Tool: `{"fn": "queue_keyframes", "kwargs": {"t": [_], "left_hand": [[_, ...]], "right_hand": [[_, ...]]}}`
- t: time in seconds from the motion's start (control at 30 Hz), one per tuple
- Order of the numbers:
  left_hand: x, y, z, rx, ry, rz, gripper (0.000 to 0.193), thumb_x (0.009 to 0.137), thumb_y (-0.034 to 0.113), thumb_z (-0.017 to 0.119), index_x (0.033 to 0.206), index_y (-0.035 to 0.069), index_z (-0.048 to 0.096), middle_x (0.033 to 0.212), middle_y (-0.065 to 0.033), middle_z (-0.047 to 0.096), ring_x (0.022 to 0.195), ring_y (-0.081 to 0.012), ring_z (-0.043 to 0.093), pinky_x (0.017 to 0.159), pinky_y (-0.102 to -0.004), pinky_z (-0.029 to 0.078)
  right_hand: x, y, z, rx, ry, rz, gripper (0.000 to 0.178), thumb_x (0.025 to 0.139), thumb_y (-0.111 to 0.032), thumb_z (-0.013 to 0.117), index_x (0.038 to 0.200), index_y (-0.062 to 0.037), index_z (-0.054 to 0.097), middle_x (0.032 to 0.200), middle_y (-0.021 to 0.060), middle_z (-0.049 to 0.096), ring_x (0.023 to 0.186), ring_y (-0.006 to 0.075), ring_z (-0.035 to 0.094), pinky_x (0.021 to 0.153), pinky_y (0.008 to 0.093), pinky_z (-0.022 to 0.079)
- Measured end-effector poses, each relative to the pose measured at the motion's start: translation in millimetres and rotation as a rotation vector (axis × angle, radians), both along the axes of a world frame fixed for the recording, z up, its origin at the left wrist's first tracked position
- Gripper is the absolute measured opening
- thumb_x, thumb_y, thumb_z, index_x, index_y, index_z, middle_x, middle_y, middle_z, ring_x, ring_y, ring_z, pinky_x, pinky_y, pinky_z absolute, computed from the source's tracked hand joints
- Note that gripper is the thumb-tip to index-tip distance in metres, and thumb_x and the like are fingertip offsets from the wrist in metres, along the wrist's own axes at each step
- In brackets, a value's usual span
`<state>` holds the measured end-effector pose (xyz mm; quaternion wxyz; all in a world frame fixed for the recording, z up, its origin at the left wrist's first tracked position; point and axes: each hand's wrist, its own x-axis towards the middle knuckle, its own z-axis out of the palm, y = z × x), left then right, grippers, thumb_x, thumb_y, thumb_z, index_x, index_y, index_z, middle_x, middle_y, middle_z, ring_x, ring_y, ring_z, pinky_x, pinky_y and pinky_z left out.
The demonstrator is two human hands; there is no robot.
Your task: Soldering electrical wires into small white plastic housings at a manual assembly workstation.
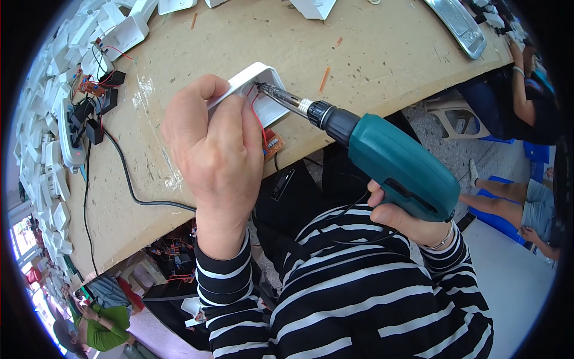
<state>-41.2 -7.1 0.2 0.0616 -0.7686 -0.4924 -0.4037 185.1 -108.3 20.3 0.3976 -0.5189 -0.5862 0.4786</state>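
My left hand (218, 140) grips a small white plastic housing (258, 70) near the table's front edge, its open side turned to the right. In my right hand (403, 221) is a teal soldering gun (406, 164); its body hides most of my fingers. The gun's metal tip reaches into the housing and appears to meet the inner wall, where thin red wires (257, 110) run. These wires lead down to a small orange-brown circuit board (275, 142) beside my left hand, partly covered by it. The exact contact point of the tip is too small to make out.
On the left, a white power strip (73, 134) carries black plugs, and a black cable (125, 179) crosses the table (155, 113). Many white housings (78, 39) are piled along the far left. A clear-wrapped tray (460, 27) lies far right. Other people sit at both sides.
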Motion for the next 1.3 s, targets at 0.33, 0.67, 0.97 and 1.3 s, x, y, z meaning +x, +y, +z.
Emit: {"fn": "queue_keyframes", "kwargs": {"t": [0.33,0.67,0.97,1.3], "left_hand": [[0,0,1,-0.013,0.002,0.007,0.010,0.068,-0.003,0.067,0.077,-0.001,0.064,0.094,-0.0098,0.058,0.083,-0.0246,0.055,0.076,-0.0350,0.041],[1,0,1,0.000,0.002,-0.002,0.009,0.068,-0.004,0.066,0.076,-0.001,0.063,0.093,-0.0101,0.058,0.083,-0.0249,0.055,0.076,-0.0355,0.041],[1,1,1,0.006,-0.006,0.001,0.009,0.068,-0.003,0.066,0.076,-0.001,0.063,0.092,-0.0102,0.058,0.083,-0.0250,0.055,0.076,-0.0355,0.041],[1,1,0,0.006,-0.008,-0.003,0.009,0.069,-0.003,0.066,0.077,-0.001,0.064,0.091,-0.0099,0.058,0.082,-0.0249,0.055,0.074,-0.0356,0.041]], "right_hand": [[0,-1,1,0.008,-0.039,0.007,0.064,0.072,-0.012,0.082,0.125,0.0042,0.051,0.089,0.0069,0.067,0.072,0.0083,0.066,0.064,0.0190,0.053],[1,-2,-3,-0.015,0.032,0.001,0.065,0.072,-0.010,0.082,0.126,0.0055,0.049,0.090,0.0078,0.068,0.073,0.0086,0.067,0.067,0.0199,0.055],[1,-4,-8,0.057,0.014,0.012,0.065,0.072,-0.011,0.082,0.126,0.0054,0.050,0.091,0.0077,0.068,0.073,0.0092,0.067,0.065,0.0200,0.055],[-2,-4,-8,-0.018,0.039,-0.034,0.064,0.072,-0.011,0.082,0.125,0.0047,0.051,0.090,0.0075,0.068,0.073,0.0090,0.067,0.065,0.0198,0.055]]}}
